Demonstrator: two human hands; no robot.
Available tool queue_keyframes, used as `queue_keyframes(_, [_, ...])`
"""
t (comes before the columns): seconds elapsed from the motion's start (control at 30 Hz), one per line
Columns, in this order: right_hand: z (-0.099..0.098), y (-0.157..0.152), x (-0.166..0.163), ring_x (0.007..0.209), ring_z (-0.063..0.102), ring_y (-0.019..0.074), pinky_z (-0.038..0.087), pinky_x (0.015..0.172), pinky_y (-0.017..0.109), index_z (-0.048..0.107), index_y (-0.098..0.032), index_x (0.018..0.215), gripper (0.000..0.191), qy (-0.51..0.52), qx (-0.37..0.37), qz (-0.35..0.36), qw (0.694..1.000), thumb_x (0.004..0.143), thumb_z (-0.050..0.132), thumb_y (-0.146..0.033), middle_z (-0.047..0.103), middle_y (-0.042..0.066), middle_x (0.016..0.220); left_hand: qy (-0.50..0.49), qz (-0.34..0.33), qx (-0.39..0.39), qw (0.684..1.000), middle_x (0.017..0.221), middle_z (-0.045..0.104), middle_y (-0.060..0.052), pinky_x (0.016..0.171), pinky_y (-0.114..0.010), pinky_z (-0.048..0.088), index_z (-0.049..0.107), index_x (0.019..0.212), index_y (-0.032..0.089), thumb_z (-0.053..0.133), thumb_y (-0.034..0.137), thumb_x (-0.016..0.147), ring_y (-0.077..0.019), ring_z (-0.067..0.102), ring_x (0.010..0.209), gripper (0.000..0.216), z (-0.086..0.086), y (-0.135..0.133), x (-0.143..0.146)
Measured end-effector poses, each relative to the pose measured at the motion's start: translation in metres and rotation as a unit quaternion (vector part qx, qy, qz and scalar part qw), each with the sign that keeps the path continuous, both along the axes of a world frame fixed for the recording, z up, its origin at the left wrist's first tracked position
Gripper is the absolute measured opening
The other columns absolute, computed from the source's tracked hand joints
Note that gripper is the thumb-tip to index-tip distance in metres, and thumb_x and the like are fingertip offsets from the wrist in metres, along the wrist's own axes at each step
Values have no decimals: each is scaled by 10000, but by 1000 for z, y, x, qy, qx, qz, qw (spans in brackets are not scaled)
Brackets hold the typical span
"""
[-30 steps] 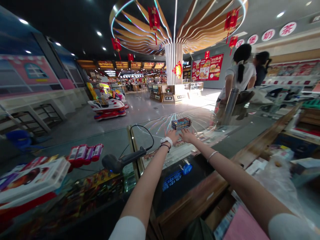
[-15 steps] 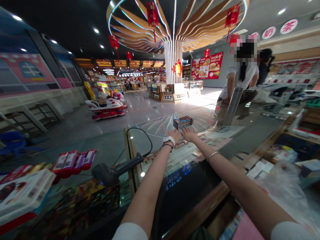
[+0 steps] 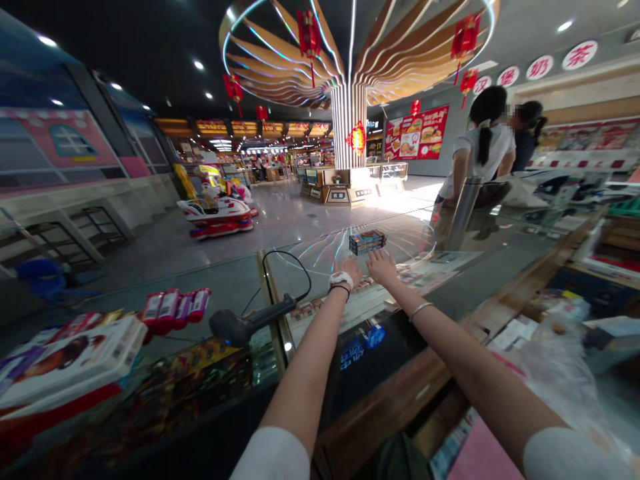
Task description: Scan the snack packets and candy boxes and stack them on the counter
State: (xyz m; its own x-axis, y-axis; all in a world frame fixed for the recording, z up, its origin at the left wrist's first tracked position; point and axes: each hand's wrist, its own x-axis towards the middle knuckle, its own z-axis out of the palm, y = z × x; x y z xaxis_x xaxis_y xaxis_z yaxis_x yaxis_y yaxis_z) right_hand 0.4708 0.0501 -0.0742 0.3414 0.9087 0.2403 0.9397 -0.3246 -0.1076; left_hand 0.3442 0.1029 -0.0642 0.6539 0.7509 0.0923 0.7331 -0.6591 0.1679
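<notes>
Hands: my left hand (image 3: 350, 269), right hand (image 3: 382, 267) slightly further apart, fingers spread
Stacked boxes (image 3: 367, 242): likely positioning; touch unclear; next wants light fingertips

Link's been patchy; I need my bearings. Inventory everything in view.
Glass counter: one, greyish, foreground
Box stack: one, bluish, counter centre
Scanner: one, black, counter left
Tubes: four, red and purple, left of scanner
Large box: one, white-topped, far left
Post: one, silver, counter right
Plastic bag: one, clear, lower right
Column: one, striped, background centre
Lanterns: at least six, red, overhead
Ride: one, white-red, background left
Nearby people: two, in white and in dark, right
Left hand: one, open, just short of stack
Right hand: one, open, at stack, contact unclear
</notes>
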Motion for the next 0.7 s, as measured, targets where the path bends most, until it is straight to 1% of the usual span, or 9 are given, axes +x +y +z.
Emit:
queue_keyframes(0.1, [6,-20,-10,1507,233,277,112,1217,540,314,-103,1540,579,-19,19,27,999,988,286,-278,264,147,1628,-14,1,16,1000,1651,183,-151,1249,-540,36,293,1544,103,305,339,1001,-331,182,1521,593,3,-18,-18])
queue_keyframes(0.2, [14,-41,-23,1510,224,276,135,1218,528,297,-105,1547,612,-26,33,55,998,958,334,-265,257,133,1633,-27,-8,41,999,1649,208,-134,1249,-538,30,306,1542,122,333,334,1005,-335,185,1520,578,9,-39,-40])
queue_keyframes(0.3, [22,-60,-39,1512,221,276,143,1217,530,286,-123,1555,632,-31,52,80,995,946,356,-281,253,119,1636,-37,-28,83,995,1638,239,-143,1247,-557,47,344,1529,124,372,320,997,-355,203,1512,568,19,-63,-64])
queue_keyframes(0.37, [27,-71,-51,1513,219,278,146,1216,533,287,-130,1556,638,-32,64,100,992,946,366,-299,249,113,1637,-37,-40,111,992,1641,229,-137,1251,-550,45,356,1528,133,400,304,986,-352,198,1514,570,26,-81,-81])
queue_keyframes(0.47, [34,-85,-74,1516,211,273,149,1220,515,279,-125,1558,644,-27,83,134,987,953,374,-322,240,101,1641,-20,-32,141,989,1655,203,-80,1253,-566,55,334,1539,213,440,320,967,-319,181,1525,591,35,-107,-112])
queue_keyframes(0.6, [42,-99,-113,1515,216,263,153,1224,488,277,-121,1559,652,-16,97,183,978,951,394,-328,245,94,1640,1,-14,168,986,1640,252,-102,1253,-556,56,352,1525,177,448,323,957,-305,182,1527,595,44,-134,-160])
queue_keyframes(0.7, [46,-106,-148,1512,228,253,148,1227,478,287,-130,1555,650,-8,109,231,967,948,401,-332,259,91,1636,5,19,176,984,1638,262,-89,1253,-550,64,358,1521,192,468,316,943,-298,197,1523,601,50,-147,-200])
